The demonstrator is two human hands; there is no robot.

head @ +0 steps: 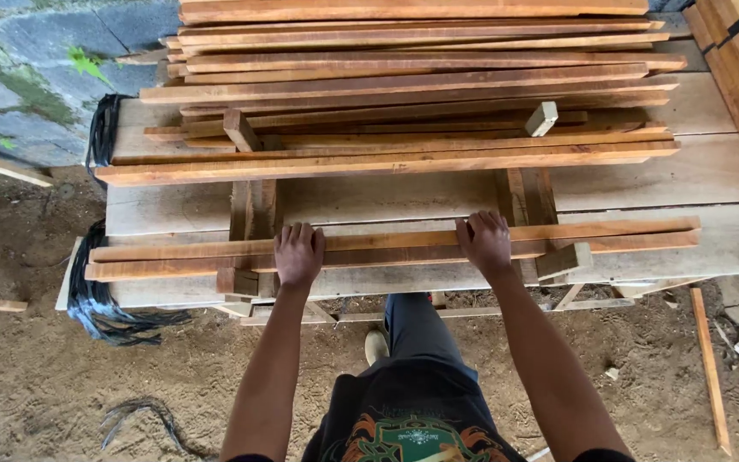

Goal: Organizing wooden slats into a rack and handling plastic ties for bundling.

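At the far left, a bundle of black plastic strapping (100, 312) hung off the end of the pale plank tabletop (712, 175) and trailed onto the sandy dirt floor (36, 385). Just right of it began the pair of long reddish-brown wooden slats (387, 248), lying side by side along the near part of the tabletop and running almost its full width.

The left hand (298, 254) lay on these slats, palm down, fingers together and curled over the far edge (the thumb could not be made out). Beside it, a short squared wooden block (238, 281) sat under the slats.

Further right, the right hand (486, 244) rested on the same slats in the same way, fingers bent over the far edge, well apart from the left. To its right a pale stubby wooden offcut (563, 260) leaned against the slats' near side.

Behind both hands, a tall stack of similar reddish-brown slats (412, 94) filled the back of the tabletop, with a small light wooden block (541, 119) standing on it. A thin loose wooden strip (712, 368) lay on the dirt floor at the right.
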